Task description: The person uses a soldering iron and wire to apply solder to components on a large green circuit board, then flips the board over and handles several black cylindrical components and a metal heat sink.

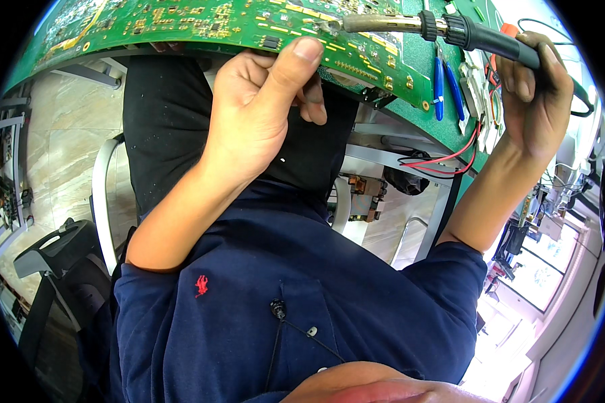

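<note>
A large green circuit board (249, 35) spans the top of the view, dotted with small chips and gold pads. At its near edge, my left hand (252, 111) is closed with the thumb on top and the other fingers curled lower, partly under the board. My right hand (538, 94) grips the black handle of a soldering iron (480, 40), held nearly level from the right. Its metal tip points left and meets the board, or hovers just over it, among the gold pads beyond my left thumb. Whether it touches, I cannot tell.
Blue-handled pliers (448, 87) lie on the green work surface (410, 111) to the right of the board. Red and black wires (447, 161) hang off the table edge nearby. A dark chair (64, 248) stands at the left on the tiled floor.
</note>
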A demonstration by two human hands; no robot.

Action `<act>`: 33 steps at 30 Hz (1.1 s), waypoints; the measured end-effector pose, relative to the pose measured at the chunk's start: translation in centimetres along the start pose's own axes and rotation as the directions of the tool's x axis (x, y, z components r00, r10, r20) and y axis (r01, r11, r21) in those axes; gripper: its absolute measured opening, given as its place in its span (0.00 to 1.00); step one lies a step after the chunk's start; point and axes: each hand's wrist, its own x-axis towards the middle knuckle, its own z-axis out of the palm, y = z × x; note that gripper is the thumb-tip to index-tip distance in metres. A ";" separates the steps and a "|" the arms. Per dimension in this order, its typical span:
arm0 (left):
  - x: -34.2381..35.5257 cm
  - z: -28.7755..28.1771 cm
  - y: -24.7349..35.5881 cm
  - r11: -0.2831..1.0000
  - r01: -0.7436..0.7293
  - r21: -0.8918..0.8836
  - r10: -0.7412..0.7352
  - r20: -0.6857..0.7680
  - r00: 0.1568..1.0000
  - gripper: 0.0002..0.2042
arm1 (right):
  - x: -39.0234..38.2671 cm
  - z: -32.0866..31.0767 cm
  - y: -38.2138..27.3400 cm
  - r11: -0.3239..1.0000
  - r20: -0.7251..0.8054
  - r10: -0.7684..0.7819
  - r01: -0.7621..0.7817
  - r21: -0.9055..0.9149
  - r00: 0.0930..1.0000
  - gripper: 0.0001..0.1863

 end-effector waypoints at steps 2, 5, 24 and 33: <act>-0.1 -0.1 0.0 1.000 0.009 0.011 -0.009 0.001 1.000 0.21 | -0.1 0.0 -0.1 1.000 0.003 -0.006 0.006 -0.009 1.000 0.20; -0.1 0.1 0.2 1.000 0.023 0.006 -0.023 -0.012 1.000 0.21 | 0.0 -0.3 -0.1 1.000 0.009 -0.007 0.008 -0.018 1.000 0.21; -0.1 0.1 0.4 0.980 0.078 -0.185 -0.088 -0.048 0.995 0.17 | -0.1 -0.2 -0.2 0.999 -0.011 0.013 -0.013 -0.035 1.000 0.21; -0.3 0.0 0.4 0.989 0.099 -0.108 -0.103 -0.035 0.994 0.15 | -0.1 -0.6 0.0 0.998 -0.019 0.007 -0.008 -0.056 1.000 0.22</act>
